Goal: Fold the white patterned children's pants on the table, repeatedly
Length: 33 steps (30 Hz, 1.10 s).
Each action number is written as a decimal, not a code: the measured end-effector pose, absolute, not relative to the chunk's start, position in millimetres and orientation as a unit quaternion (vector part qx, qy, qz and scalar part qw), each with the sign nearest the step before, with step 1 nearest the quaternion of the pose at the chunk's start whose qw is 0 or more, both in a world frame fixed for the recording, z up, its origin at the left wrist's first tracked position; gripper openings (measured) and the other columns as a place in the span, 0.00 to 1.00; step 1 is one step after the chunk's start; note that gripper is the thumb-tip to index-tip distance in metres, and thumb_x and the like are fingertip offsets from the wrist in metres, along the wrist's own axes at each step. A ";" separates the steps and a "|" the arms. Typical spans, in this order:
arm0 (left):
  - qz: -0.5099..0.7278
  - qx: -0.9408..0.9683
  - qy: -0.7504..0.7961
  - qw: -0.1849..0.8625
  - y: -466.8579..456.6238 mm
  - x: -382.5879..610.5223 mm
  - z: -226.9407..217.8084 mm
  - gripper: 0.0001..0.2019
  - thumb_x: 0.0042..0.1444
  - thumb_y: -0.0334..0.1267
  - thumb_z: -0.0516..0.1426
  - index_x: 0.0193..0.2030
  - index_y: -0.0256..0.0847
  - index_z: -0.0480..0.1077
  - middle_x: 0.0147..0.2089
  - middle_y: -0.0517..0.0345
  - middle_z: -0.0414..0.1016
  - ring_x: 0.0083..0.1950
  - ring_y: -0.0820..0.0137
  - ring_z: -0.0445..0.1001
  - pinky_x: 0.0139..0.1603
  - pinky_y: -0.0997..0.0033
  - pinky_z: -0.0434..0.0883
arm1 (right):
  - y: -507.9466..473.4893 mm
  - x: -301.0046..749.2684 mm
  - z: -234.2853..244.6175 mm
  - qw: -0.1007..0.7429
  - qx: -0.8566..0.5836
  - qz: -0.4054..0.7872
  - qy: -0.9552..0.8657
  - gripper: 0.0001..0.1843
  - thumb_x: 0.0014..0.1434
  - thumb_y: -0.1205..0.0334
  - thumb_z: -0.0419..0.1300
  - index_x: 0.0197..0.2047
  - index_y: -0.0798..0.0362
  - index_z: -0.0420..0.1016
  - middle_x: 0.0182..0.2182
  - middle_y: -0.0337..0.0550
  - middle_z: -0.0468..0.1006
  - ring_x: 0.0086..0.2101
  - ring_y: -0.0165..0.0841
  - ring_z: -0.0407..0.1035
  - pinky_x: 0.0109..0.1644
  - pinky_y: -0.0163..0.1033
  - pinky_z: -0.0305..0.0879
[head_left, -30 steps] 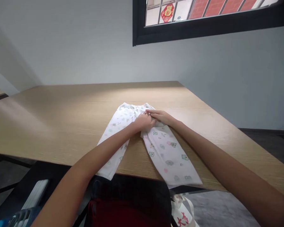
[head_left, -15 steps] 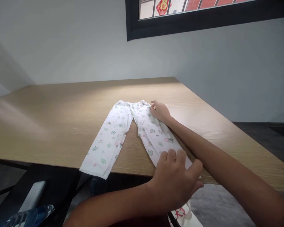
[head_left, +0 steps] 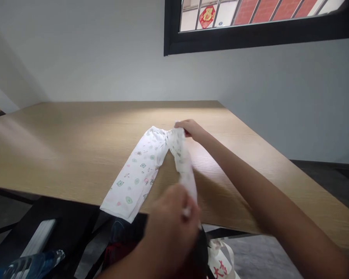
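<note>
Small white trousers point(head_left: 138, 174) with green and pink printed figures lie on the wooden table, waistband away from me. One leg lies flat on the left, its cuff hanging a little over the near edge. My right hand point(head_left: 191, 128) pinches the right corner of the waistband and lifts it slightly. My left hand point(head_left: 174, 219), blurred by motion, is closed around the cuff end of the right leg. That leg is raised off the table and stretched between my hands, casting a shadow to its right.
The wooden table point(head_left: 84, 155) reaches back to a grey wall under a dark-framed window point(head_left: 221, 44). Below the near edge, a plastic bottle point(head_left: 35, 265) and a pale flat object point(head_left: 39, 236) lie on a black surface at left. A bag with red writing point(head_left: 221, 261) sits below at right.
Both hands have taken hold of the right leg's side of the trousers. That leg has been lifted and swung left toward the other leg. My left hand moved left with the cuff.
</note>
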State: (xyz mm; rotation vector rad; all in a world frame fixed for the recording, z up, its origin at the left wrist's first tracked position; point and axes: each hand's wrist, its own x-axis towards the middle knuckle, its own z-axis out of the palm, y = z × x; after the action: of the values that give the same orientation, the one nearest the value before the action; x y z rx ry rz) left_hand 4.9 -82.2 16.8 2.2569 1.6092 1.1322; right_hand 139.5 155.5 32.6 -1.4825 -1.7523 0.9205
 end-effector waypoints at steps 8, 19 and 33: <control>0.153 0.644 0.750 -0.003 -81.6 -135.4 -9.6 0.17 0.57 0.42 0.47 0.50 0.46 0.68 0.45 0.47 0.66 0.43 0.57 0.69 0.36 0.60 0.69 | 169.5 17.1 -7.0 0.242 -0.538 0.181 -0.787 0.13 0.61 0.57 0.48 0.30 0.56 0.67 0.31 0.50 0.72 0.34 0.38 0.67 0.37 0.41 0.63; 0.147 0.832 0.535 -0.005 -77.8 -53.3 0.3 0.11 0.57 0.38 0.51 0.42 0.50 0.73 0.56 0.51 0.63 0.58 0.54 0.60 0.56 0.41 0.57 | 148.4 116.6 -21.0 0.190 -0.389 0.101 -0.896 0.13 0.61 0.66 0.47 0.44 0.56 0.70 0.44 0.50 0.70 0.46 0.38 0.63 0.49 0.43 0.59; 0.070 0.929 0.324 0.164 -40.5 -68.0 -2.6 0.20 0.62 0.45 0.47 0.61 0.50 0.57 0.63 0.62 0.59 0.65 0.67 0.55 0.63 0.59 0.55 | 178.4 125.5 -29.6 0.077 -0.349 0.056 -0.932 0.24 0.67 0.61 0.38 0.65 0.51 0.51 0.62 0.42 0.52 0.61 0.37 0.43 0.62 0.60 0.22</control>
State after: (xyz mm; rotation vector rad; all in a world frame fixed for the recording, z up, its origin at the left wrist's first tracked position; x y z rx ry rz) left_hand -68.0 -40.5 -2.6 2.6479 0.9246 0.2009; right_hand 125.5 178.4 -29.6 -1.0456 -2.7934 0.1676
